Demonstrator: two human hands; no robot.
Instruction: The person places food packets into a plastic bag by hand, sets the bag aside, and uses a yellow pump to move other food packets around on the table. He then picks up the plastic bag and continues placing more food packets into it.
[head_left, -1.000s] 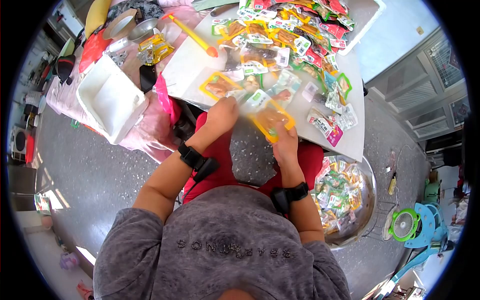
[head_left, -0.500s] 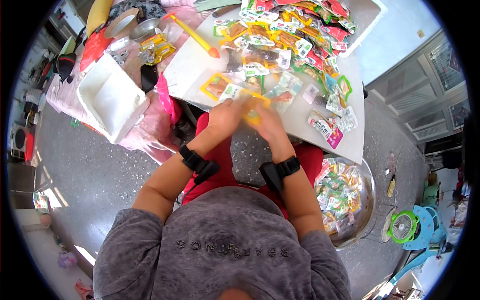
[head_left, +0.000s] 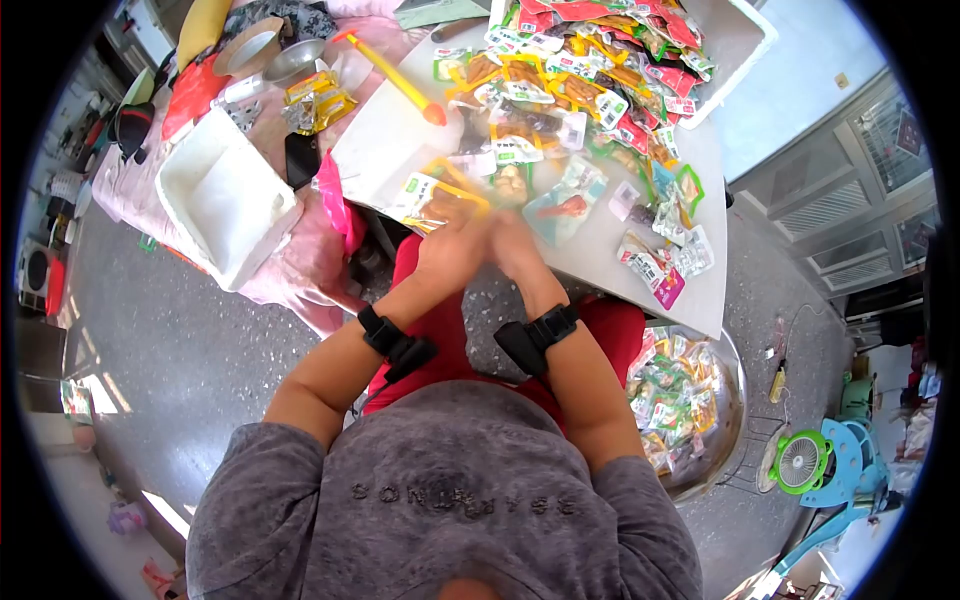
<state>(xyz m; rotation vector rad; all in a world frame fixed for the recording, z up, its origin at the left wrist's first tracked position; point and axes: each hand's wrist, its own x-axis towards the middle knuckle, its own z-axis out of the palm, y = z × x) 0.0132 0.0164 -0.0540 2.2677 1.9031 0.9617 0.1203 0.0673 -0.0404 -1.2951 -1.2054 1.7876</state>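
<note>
Centrally, fingers (head_left: 467, 228) at yellow-edged packet (head_left: 441, 205), unreadable label (head_left: 416, 188)

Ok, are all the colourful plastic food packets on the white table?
No, many packets lie in the round silver metal basin beside the table.

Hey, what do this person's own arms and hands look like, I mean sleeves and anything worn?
Both the left sleeve and right sleeve are short, in mottled grey cloth. Each wrist wears a black strap, the left strap and right strap, with a chunky black piece attached. The left hand and right hand are ungloved; blur hides any rings.
</note>
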